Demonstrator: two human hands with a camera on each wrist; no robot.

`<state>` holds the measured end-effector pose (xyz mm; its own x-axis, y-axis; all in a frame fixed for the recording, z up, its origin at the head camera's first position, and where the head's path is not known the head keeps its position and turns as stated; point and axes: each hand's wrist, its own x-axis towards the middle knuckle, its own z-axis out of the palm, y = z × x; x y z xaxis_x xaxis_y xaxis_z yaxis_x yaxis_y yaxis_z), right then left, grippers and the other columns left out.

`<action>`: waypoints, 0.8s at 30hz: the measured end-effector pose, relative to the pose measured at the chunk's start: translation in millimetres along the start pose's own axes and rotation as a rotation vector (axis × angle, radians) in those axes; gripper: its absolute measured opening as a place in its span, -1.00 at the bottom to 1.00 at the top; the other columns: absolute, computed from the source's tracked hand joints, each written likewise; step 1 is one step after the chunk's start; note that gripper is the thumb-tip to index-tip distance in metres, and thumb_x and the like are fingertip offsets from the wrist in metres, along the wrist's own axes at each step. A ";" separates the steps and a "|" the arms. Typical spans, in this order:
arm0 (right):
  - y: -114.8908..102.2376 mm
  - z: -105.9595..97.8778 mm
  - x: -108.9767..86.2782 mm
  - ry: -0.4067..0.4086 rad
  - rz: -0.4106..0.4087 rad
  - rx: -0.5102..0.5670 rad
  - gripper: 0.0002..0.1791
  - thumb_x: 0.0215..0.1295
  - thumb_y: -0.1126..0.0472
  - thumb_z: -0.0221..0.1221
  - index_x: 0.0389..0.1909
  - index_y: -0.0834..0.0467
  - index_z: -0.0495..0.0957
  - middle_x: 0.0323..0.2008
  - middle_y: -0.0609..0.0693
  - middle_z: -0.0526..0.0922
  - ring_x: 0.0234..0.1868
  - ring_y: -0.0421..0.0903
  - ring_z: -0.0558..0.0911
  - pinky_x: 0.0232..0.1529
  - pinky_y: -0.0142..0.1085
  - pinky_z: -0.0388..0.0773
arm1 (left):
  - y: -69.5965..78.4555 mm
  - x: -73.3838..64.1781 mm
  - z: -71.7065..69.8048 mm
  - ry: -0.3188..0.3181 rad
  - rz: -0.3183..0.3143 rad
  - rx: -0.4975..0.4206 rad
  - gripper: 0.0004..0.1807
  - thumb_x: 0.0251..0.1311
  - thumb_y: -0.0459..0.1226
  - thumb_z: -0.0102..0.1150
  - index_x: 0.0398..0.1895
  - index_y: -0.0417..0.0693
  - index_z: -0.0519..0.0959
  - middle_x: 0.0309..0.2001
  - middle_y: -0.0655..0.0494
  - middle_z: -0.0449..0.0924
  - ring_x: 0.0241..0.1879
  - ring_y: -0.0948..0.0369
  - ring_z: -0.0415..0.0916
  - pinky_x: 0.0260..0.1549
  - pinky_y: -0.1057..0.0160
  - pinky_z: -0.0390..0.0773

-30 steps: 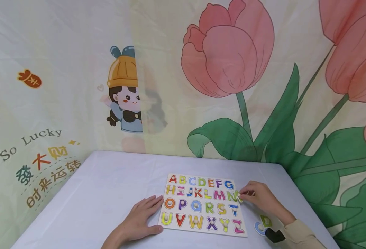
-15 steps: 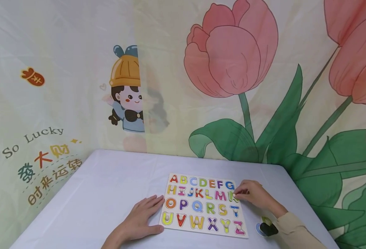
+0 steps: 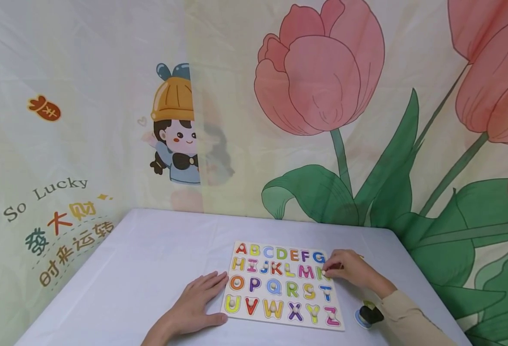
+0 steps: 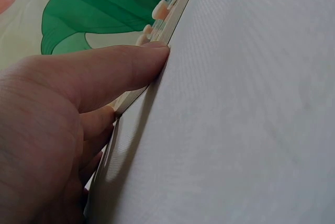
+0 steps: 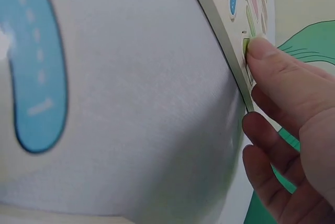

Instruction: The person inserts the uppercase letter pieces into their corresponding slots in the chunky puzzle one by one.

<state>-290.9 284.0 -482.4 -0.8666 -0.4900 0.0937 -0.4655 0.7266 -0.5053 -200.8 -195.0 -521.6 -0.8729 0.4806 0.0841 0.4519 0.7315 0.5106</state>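
Note:
A pale alphabet puzzle board (image 3: 262, 295) lies on the table, its colourful letter pieces carrying round knobs. At its right edge my right hand (image 3: 351, 269) pinches the green letter N piece (image 3: 321, 274) by the knob, over the N place beside M. In the right wrist view, thumb and forefinger meet at the green piece (image 5: 246, 46) near the board's edge; the other fingers curl below. My left hand (image 3: 195, 305) rests flat at the board's left side, fingers extended. The left wrist view has its thumb (image 4: 125, 67) against the board's side edge.
A blue curved letter (image 3: 359, 319) and a green letter D (image 3: 369, 304) lie right of the board, partly hidden by a black wrist device (image 3: 372, 315). A small orange edge (image 3: 361, 256) peeks out behind the right hand. A printed tulip curtain (image 3: 319, 86) hangs behind the white table (image 3: 115, 288).
My right hand has moved slightly left, bringing the green N from a tilted position over the board's right edge to its place beside M. The left hand stays put.

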 end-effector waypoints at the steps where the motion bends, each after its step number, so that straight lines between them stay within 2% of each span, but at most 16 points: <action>1: 0.4 -0.4 -0.3 -0.005 -0.005 0.005 -0.93 0.35 0.17 0.44 -0.19 -0.03 0.85 -0.33 -0.27 0.62 -0.28 -0.32 0.52 -0.24 -0.42 0.54 | 0.2 -0.1 -0.2 0.000 -0.001 -0.001 0.06 0.18 0.34 0.33 0.65 0.02 0.30 0.65 0.16 0.24 0.65 -0.07 0.09 0.56 -0.33 0.04; 4: 2.8 -4.5 -4.4 -0.003 -0.012 0.021 -0.88 0.35 0.17 0.44 -0.13 -0.01 0.85 -0.31 -0.27 0.64 -0.28 -0.33 0.55 -0.24 -0.42 0.60 | 0.7 -0.3 -0.7 -0.003 -0.003 -0.003 0.06 0.18 0.34 0.33 0.65 0.02 0.30 0.65 0.16 0.24 0.65 -0.07 0.09 0.56 -0.34 0.04; 6: 5.9 -10.4 -9.5 0.028 -0.017 0.019 -0.86 0.36 0.19 0.44 -0.10 0.02 0.84 -0.30 -0.26 0.65 -0.29 -0.33 0.56 -0.26 -0.42 0.62 | 1.3 -0.3 -1.2 -0.006 -0.005 -0.007 0.06 0.18 0.34 0.33 0.65 0.02 0.30 0.65 0.15 0.24 0.65 -0.07 0.09 0.56 -0.34 0.04; 10: 14.8 -27.0 -25.1 0.160 0.005 -0.027 -0.84 0.33 0.28 0.45 -0.09 0.11 0.83 -0.32 -0.22 0.66 -0.32 -0.32 0.57 -0.33 -0.40 0.64 | 2.9 -0.3 -2.8 -0.014 -0.014 -0.014 0.06 0.18 0.34 0.33 0.65 0.02 0.30 0.65 0.15 0.23 0.65 -0.07 0.08 0.56 -0.35 0.03; 14: 28.6 -37.3 -44.6 0.265 0.106 -0.084 -0.83 0.29 0.29 0.47 -0.11 0.14 0.83 -0.31 -0.20 0.68 -0.33 -0.30 0.59 -0.36 -0.40 0.64 | 3.2 -0.9 -3.3 -0.019 -0.019 -0.014 0.06 0.17 0.33 0.35 0.65 0.02 0.31 0.65 0.15 0.23 0.65 -0.08 0.08 0.56 -0.36 0.02; 19: 45.0 -36.3 -63.1 0.304 0.227 -0.096 -0.82 0.29 0.23 0.48 -0.10 0.12 0.83 -0.26 -0.11 0.72 -0.29 -0.20 0.61 -0.34 -0.39 0.62 | 2.1 -1.4 -2.7 -0.019 -0.024 -0.016 0.06 0.17 0.33 0.35 0.64 0.01 0.31 0.65 0.14 0.24 0.65 -0.09 0.08 0.55 -0.37 0.02; 24: 57.5 -33.6 -71.8 0.300 0.243 -0.079 -0.78 0.29 0.24 0.48 -0.06 0.13 0.81 -0.21 -0.04 0.72 -0.26 -0.16 0.63 -0.38 -0.38 0.61 | 0.9 0.6 -0.3 -0.020 -0.032 -0.016 0.06 0.16 0.34 0.34 0.65 0.03 0.31 0.65 0.17 0.24 0.65 -0.08 0.07 0.56 -0.36 0.02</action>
<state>-261.4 377.1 -489.4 -0.9619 -0.1448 0.2317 -0.2421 0.8448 -0.4772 -201.0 -194.2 -520.8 -0.8830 0.4667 0.0498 0.4202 0.7390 0.5266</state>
